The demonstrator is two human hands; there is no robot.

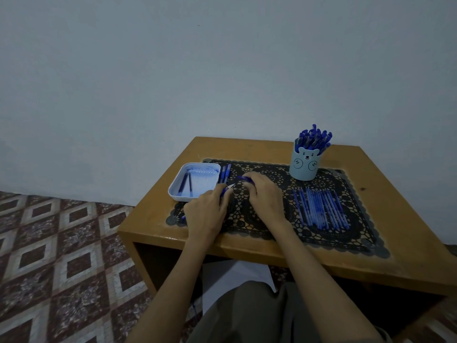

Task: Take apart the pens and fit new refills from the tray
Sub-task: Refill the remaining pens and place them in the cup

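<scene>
**Both hands holding pen parts at mid-mat**

Far left: brown-and-white patterned tile floor [61, 243].

An orange-brown wooden tabletop [395, 194] carries a black lace mat [272, 233]. At the mat's left end is a white rectangular plastic tray [201, 185] with two dark blue refills [186, 185] lying inside it. Just beside the tray's right wall, three blue pens [224, 174] lie side by side on the mat.

Left hand [205, 214]: grip closed, fingers curled round a blue pen piece [227, 190] with a pale tip, near the tray's near right corner.

Right hand [264, 196]: grip closed, fingers curled over a second blue pen piece [244, 178]; only its end shows.

The hands are near each other, low over the mat. Cannot tell whether the two pieces touch.

Further right, at the rear: light blue bear-faced cup [303, 167], upright, packed with blue capped pens [315, 138]. In front of it, a row of blue refills [321, 210] lies side by side on the mat.
</scene>
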